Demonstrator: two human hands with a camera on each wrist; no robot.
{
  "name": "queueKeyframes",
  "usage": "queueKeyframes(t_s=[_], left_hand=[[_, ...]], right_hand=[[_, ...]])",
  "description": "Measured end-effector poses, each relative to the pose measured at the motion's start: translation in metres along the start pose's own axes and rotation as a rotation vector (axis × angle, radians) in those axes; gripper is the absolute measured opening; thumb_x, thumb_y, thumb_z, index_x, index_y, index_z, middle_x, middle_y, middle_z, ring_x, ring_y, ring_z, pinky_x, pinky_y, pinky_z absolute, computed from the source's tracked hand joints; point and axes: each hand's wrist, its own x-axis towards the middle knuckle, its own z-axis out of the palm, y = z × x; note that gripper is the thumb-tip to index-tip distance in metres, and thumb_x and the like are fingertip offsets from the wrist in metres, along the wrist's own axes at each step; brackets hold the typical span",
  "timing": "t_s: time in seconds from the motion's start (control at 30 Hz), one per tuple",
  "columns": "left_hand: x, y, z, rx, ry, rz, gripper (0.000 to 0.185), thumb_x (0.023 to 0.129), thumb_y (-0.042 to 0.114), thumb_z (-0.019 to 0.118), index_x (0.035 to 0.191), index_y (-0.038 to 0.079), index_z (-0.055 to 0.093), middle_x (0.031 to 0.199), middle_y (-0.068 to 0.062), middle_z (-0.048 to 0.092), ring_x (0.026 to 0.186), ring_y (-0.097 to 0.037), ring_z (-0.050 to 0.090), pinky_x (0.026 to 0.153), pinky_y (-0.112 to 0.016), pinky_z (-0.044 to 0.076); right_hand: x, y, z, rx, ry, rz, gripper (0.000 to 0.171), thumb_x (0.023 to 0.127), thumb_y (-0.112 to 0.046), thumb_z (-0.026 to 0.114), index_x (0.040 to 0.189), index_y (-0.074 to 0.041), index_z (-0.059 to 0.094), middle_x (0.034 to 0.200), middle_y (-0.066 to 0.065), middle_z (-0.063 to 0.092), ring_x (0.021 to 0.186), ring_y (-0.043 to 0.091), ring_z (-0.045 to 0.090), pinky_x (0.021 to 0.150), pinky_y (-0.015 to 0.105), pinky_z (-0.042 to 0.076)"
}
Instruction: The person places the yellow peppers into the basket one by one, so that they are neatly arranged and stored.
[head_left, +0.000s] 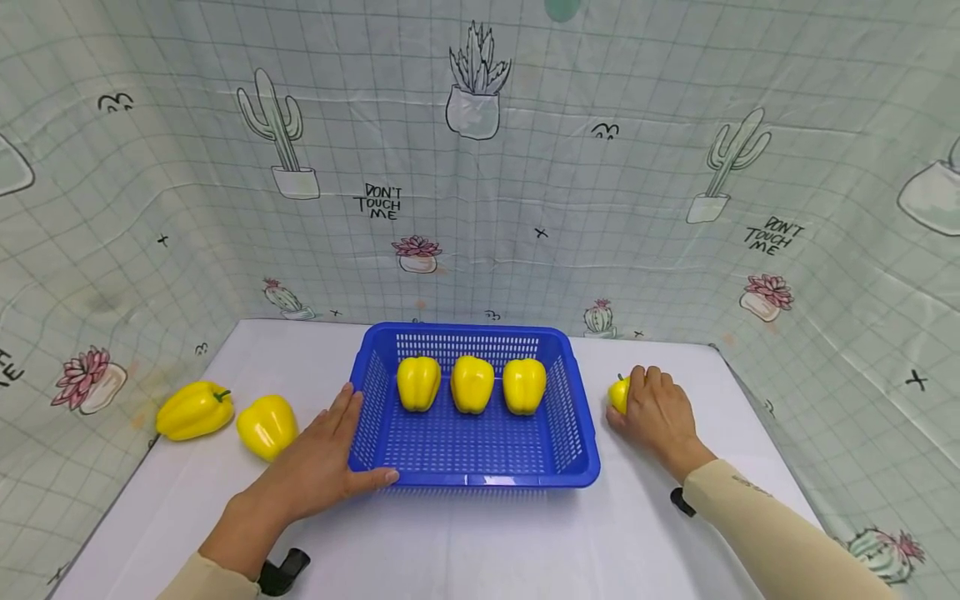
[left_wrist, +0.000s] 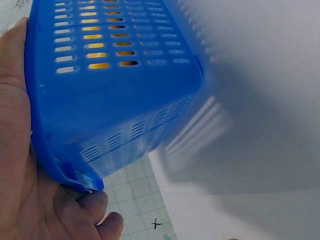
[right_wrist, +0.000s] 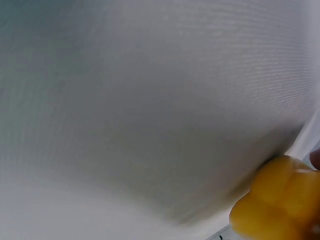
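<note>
Progress looks to stand at about the halfway mark, judging by how the peppers lie. Largest on the white table (head_left: 465,542) is the blue basket (head_left: 474,468), set in the middle, with three yellow peppers (head_left: 472,383) standing in a row along its far wall. The left hand (head_left: 318,462) rests against the basket's near left corner, fingers straight along the side wall and thumb laid along the front rim, bracing it rather than gripping; the left wrist view shows the palm flat on the blue plastic. Out to the right of the basket, the right hand (head_left: 656,412) covers a fourth yellow pepper (head_left: 618,393) on the table, fingers curled over its top in what looks like a grasp, though it has not left the surface. Two more loose peppers (head_left: 225,417) lie to the left of the basket, near each other and untouched. So three seem placed, one is in hand, two remain.
</note>
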Motion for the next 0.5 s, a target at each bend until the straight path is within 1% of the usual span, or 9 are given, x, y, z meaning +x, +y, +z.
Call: queueKeyframes(t_s=[0.1,0.23,0.4,0.5], left_hand=[[0.0,-0.001,0.0,0.001,0.0,0.0,0.134,0.081,0.089,0.06,0.167,-0.003,0.013,0.176,-0.025,0.005,0.153,-0.059,0.026,0.122,-0.069,0.031],[0.0,-0.001,0.0,-0.002,-0.002,0.001,0.133,0.082,0.088,0.061,0.167,-0.003,0.013,0.176,-0.025,0.005,0.154,-0.058,0.025,0.123,-0.069,0.03],[-0.001,0.0,-0.001,-0.009,0.004,0.009,0.129,0.085,0.082,0.064,0.167,-0.004,0.013,0.176,-0.026,0.005,0.154,-0.059,0.025,0.123,-0.069,0.03],[-0.001,0.0,-0.002,-0.008,0.009,0.015,0.128,0.086,0.08,0.065,0.167,-0.005,0.013,0.176,-0.026,0.005,0.154,-0.059,0.025,0.123,-0.069,0.029]], right_hand=[[0.001,-0.001,-0.001,0.005,-0.008,0.02,0.057,0.085,-0.046,0.076,0.091,0.004,0.049,0.076,0.017,0.045,0.063,0.034,0.049,0.052,0.046,0.049],[0.001,-0.002,-0.004,-0.012,-0.048,0.037,0.065,0.084,-0.054,0.077,0.089,0.003,0.048,0.075,0.014,0.042,0.062,0.032,0.048,0.051,0.044,0.047],[-0.001,-0.002,-0.008,-0.058,-0.096,0.039,0.075,0.083,-0.066,0.077,0.094,0.004,0.049,0.076,0.015,0.043,0.064,0.034,0.05,0.053,0.044,0.046],[-0.003,-0.001,-0.012,-0.077,-0.104,0.026,0.081,0.082,-0.068,0.076,0.102,0.007,0.053,0.079,0.018,0.049,0.068,0.036,0.054,0.056,0.047,0.049]])
